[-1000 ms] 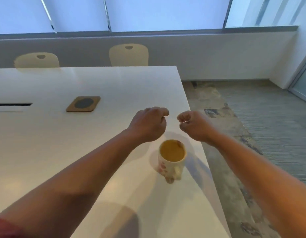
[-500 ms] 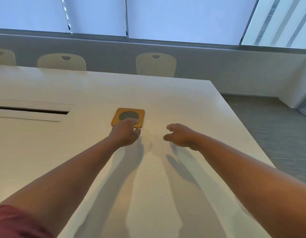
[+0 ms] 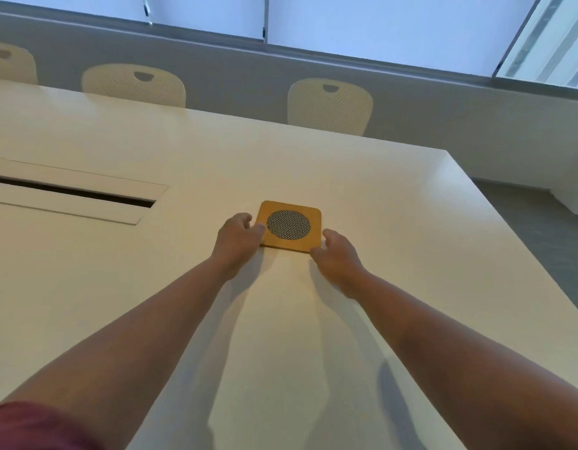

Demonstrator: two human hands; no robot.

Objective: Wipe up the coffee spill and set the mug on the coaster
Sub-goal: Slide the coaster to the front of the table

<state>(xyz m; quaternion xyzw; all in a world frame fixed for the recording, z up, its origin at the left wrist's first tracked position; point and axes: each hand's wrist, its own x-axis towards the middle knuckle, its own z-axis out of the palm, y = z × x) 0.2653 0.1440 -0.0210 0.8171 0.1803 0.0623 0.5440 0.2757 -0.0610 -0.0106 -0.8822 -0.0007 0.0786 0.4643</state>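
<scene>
A square tan coaster with a dark mesh disc in its middle lies flat on the white table. My left hand is at the coaster's left edge, fingers curled, with thumb and fingertips on that edge. At the near right corner sits my right hand. Its fingers are loosely bent and its thumb touches the near edge. Neither the mug nor any spill is in view.
A long cable slot with a raised flap runs along the table to the left. Three cream chair backs stand behind the far edge, under a window wall. The table's right edge drops to grey carpet.
My view swung from the mug at the table's edge over to the coaster. Both hands moved forward. The right hand, in mid-air before, now reaches the coaster's right corner.
</scene>
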